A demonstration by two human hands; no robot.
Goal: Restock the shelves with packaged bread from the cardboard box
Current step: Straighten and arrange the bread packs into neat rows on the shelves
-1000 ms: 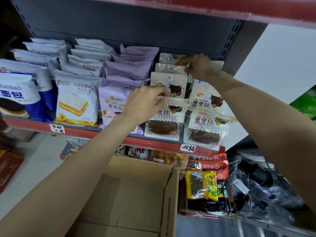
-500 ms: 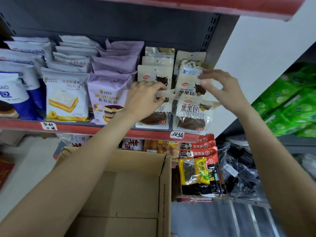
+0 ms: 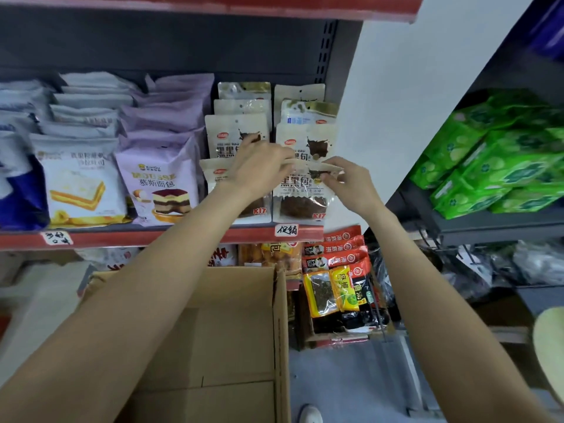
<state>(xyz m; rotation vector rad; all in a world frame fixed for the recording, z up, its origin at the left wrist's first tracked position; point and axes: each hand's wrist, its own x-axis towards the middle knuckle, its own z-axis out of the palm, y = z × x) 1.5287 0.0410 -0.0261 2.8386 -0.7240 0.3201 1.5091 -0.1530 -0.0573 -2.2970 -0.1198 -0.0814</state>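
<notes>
Both the left hand (image 3: 259,166) and the right hand (image 3: 348,181) pinch the top edge of the front bread packet (image 3: 300,193) on the shelf (image 3: 152,236), which looks light, soft and crinkly.

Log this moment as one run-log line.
left hand: pinches front bread pack | right hand: pinches same pack | shelf: stocked | box: looks empty

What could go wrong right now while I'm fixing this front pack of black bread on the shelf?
Both hands, left hand and right hand, pinch only the top edge of the front black bread pack, so it could tip forward over the red shelf lip. It would likely land outside the cardboard box. Pushing it back could also disturb the leaning packs behind it.
</notes>
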